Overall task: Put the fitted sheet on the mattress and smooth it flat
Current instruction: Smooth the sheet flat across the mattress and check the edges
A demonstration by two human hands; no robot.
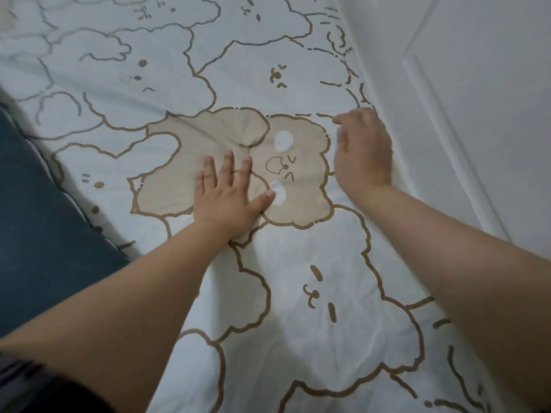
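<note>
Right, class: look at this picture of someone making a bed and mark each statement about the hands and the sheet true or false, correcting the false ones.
1. The left hand lies flat on the sheet with fingers spread. True.
2. The left hand rests on a tan cartoon figure. True.
3. The sheet is plain, with no print. False: it has brown-outlined cartoon animals.
4. The right hand is at the sheet's edge by the white panelled surface. True.
5. A dark blue surface shows to the right. False: it is to the left.
</note>
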